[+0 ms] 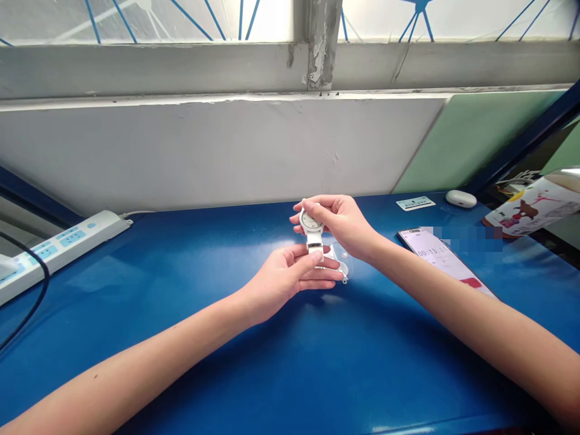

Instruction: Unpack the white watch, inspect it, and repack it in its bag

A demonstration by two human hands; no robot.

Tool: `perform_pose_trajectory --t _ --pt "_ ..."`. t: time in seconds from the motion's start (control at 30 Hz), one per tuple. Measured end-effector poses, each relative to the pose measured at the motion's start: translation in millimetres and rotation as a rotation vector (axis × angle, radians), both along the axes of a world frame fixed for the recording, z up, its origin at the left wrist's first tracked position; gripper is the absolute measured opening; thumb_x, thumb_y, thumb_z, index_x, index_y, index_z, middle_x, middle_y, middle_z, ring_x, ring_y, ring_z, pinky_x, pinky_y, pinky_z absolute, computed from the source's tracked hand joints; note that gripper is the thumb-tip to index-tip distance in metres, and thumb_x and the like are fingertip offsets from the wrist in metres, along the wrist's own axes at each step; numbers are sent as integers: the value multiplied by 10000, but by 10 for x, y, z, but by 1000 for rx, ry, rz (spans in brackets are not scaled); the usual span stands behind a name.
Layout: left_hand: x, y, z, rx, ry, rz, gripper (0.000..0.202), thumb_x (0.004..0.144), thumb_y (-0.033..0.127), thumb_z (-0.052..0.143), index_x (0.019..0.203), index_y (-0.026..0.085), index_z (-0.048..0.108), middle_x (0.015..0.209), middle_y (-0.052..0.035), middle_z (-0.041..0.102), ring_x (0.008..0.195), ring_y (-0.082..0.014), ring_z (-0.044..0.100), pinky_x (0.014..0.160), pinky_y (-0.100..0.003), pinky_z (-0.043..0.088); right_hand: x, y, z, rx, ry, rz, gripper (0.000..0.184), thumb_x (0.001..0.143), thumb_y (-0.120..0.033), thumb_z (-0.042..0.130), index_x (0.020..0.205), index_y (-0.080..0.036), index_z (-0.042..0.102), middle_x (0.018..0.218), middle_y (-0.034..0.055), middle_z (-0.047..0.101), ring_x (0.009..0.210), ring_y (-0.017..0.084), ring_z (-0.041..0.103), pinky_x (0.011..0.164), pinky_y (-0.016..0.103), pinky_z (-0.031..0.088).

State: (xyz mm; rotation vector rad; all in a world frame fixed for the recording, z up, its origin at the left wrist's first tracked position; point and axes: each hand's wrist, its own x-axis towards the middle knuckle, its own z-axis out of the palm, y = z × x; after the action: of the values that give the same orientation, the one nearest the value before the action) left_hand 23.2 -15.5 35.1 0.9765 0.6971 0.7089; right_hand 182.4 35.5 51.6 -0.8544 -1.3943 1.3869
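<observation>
A white wristwatch [310, 222] with a round dial is held up in front of me, dial facing my side. My right hand [341, 216] grips it by the case, thumb resting on the dial's upper edge. Lower down, my left hand [290, 273] pinches the white strap between thumb and fingers. Just behind my left fingertips is a clear plastic piece [347, 261] with a rounded outline; my fingers partly cover it, and I cannot tell whether they touch it.
On the blue table [190, 362] a white power strip [67, 238] lies at left, near a black cable [43, 290]. To the right are a phone [435, 251] showing a timer, a card [415, 203], a white earbud case [461, 198] and a printed paper cup [534, 205]. A wall rises behind.
</observation>
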Motion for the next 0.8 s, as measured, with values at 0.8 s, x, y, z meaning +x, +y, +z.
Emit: perform_pose_trajectory --t 0.8 --pt "43 -45 -25 -64 35 -6 294 882 368 725 1005 105 681 996 -141 752 944 -259 738 932 -392 550 56 -3 119 -342 309 425 512 961 -551 383 1064 -174 713 1182 112 733 1179 256 647 1056 415 461"
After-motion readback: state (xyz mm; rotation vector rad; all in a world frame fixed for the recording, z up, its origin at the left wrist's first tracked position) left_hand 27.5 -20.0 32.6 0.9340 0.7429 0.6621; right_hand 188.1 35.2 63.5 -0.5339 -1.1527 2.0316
